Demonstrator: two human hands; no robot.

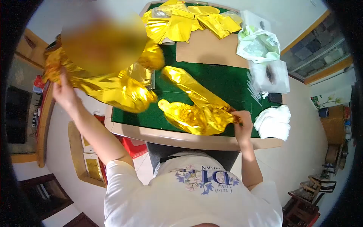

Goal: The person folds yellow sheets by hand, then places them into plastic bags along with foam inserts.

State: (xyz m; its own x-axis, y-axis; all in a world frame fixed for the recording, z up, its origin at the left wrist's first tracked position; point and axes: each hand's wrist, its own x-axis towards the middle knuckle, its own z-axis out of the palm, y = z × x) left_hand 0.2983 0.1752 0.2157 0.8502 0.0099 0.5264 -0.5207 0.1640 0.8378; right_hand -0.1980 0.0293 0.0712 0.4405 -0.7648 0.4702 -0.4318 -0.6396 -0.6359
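Observation:
My left hand [66, 94], out past the table's left side, is closed on the edge of a large crinkled gold foil balloon [119, 90]. This balloon hangs slack over the table's left end, and a blurred patch hides its upper part. Near the front right, my right hand [243, 125] pinches the gathered end of another gold foil balloon [196, 117]. Its two limp arms spread leftward over the green tabletop [215, 75], forming a rough V. The two balloons lie close together but appear apart.
Flat gold foil pieces [181, 26] are heaped at the table's back, behind a cardboard sheet [211, 49]. Plastic bags [259, 47], a small black object [275, 98] and a bunched white cloth [273, 122] line the right side. A red stool [134, 147] stands below the front edge.

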